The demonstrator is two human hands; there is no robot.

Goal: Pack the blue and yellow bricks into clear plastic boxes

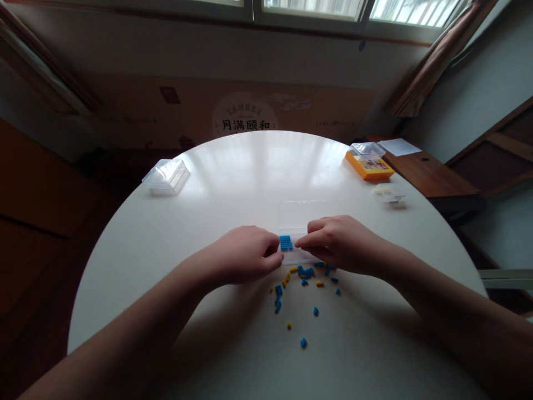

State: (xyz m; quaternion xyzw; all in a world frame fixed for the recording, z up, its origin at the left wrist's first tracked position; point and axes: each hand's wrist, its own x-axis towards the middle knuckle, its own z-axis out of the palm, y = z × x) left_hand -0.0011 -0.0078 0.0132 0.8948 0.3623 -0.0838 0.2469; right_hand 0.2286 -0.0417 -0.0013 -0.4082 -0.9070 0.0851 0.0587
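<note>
A clear plastic case (302, 214) lies with its lid opened back on the white round table. Inside its left part sits a block of small blue bricks (285, 243) packed in rows. My left hand (252, 253) is closed at the case's left edge, thumb and forefinger pinching it there. From the other side my right hand (335, 241) reaches over the case, forefinger pointing at the blue block and the other fingers curled. Whether a small brick is between those fingers is hidden. Loose blue bricks (306, 272) and yellow bricks (319, 284) are scattered just in front of the case.
Toward the left rim of the table (137, 266) stands a clear plastic box (166, 176). At the right rim are an orange box (370, 166) with a clear lid on it and a small clear packet (389, 197). A wooden desk (437, 178) adjoins beyond.
</note>
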